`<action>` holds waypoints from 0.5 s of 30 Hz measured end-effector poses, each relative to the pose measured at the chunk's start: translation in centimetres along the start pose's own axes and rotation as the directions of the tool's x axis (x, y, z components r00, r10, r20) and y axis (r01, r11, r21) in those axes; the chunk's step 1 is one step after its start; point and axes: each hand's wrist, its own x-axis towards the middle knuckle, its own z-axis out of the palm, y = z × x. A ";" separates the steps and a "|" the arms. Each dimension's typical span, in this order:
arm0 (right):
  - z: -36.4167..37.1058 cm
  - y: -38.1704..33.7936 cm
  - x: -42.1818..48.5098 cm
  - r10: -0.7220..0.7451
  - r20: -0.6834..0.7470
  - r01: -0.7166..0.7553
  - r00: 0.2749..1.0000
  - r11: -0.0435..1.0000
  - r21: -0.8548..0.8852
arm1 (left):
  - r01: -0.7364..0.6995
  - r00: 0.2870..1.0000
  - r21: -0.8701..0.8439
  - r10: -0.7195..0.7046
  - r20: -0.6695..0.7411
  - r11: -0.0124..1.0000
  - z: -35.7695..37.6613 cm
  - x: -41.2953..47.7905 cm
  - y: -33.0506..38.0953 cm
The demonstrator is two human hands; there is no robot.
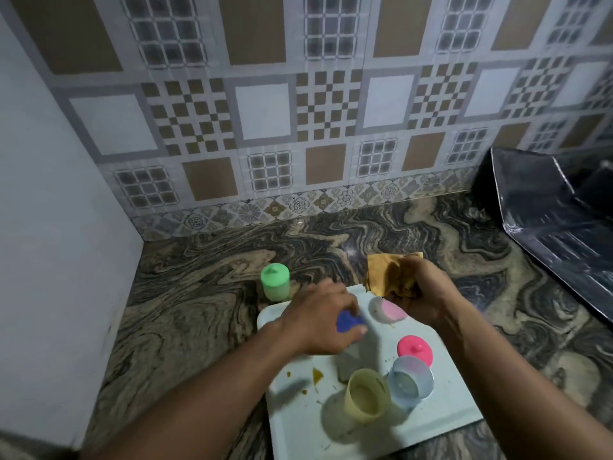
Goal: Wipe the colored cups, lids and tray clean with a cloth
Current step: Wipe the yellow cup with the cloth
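Over the tray (441, 423), left hand (320, 318) fingers pinch a blue lid (347, 322); right hand (421, 295) fingers clench a yellow cloth (381, 272) at the tray's far edge.

Swirled brown-and-black marble worktop (205, 293), patterned brown, grey and white tiled wall (298, 111) behind it, plain pale wall (49, 177) at left, dark glossy object (557, 207) at far right
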 end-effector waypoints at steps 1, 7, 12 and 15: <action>-0.4 0.1 -0.1 0.001 -0.004 -0.001 1.000 1.000 0.007 | -0.087 0.996 0.069 0.085 0.027 0.994 0.5 -0.3 1.0; -2.2 0.6 -1.5 -0.029 -0.039 0.030 0.999 0.999 0.030 | -0.469 0.882 0.281 0.429 0.193 0.837 3.8 -3.2 3.9; -1.8 1.5 -1.5 -0.013 -0.034 0.013 0.999 1.000 -0.007 | -0.464 0.886 0.320 0.435 0.161 0.826 4.5 -3.8 3.2; -1.7 1.8 -1.0 0.000 -0.012 0.000 1.000 1.000 -0.016 | -0.397 0.915 0.343 0.395 0.079 0.851 4.6 -3.6 2.6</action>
